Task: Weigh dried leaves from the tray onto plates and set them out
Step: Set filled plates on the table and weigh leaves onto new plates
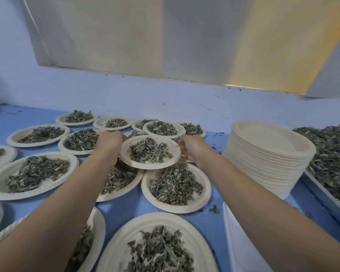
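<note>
A cream paper plate [126, 154] heaped with dried green leaves [149, 151] is held above the other filled plates in the middle of the blue table. My left hand [109, 141] grips its left rim and my right hand [190, 149] pinches its right rim. Both arms reach forward from the bottom of the view. The metal tray [322, 195] of loose dried leaves [330, 154] lies at the far right.
Several filled plates cover the blue table [122, 208], among them one [145, 185] just below the held plate and one [114, 250] nearest me. A tall stack of empty plates [269, 156] stands right of my right hand. A white tray [241, 250] lies at the lower right. A wall rises behind.
</note>
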Available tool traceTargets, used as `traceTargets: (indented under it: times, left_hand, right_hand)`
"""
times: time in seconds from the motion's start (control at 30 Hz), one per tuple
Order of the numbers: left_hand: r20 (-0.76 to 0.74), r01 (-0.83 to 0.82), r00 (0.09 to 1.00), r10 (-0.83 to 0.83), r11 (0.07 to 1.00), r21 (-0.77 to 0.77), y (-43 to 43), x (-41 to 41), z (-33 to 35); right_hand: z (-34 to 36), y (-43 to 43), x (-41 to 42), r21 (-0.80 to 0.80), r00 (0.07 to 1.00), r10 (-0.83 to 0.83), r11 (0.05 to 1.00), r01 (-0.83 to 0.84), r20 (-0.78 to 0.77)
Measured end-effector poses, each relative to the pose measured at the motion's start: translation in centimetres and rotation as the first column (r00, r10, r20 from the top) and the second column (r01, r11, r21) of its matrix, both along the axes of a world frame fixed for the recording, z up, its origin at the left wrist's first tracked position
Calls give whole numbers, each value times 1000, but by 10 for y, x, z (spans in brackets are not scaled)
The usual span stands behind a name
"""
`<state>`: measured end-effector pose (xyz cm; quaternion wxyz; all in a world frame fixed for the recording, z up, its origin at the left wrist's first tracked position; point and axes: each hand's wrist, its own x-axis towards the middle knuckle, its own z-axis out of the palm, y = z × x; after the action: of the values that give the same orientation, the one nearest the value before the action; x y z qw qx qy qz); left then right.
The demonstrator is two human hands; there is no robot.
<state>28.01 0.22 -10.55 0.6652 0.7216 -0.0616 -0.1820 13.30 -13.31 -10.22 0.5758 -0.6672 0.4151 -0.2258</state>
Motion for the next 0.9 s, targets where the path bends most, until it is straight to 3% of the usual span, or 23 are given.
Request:
traceTargets:
  times: [0.3,0.43,0.57,0.7,0.9]
  left_hand:
    - [70,67,995,-75,992,110,-6,-2,-6]
    - [184,35,981,-59,991,128,-3,-4,-2]
    - [318,44,946,-65,996,73,5,-23,9]
    - [228,184,964,-140,965,-187,5,-68,31]
    - [177,342,938,-299,889,-305,-11,-157,60]
  right_hand:
    - [-8,-2,-1,-19,999,26,999,-27,-28]
    - [-6,2,-8,-122,998,0,993,-7,-58]
    - [-2,10,-23,-208,1000,-10,978,13,13]
    - [10,28,-55,-368,1000,23,930,-17,11]
    - [35,39,-116,-642,998,53,767,-18,35]
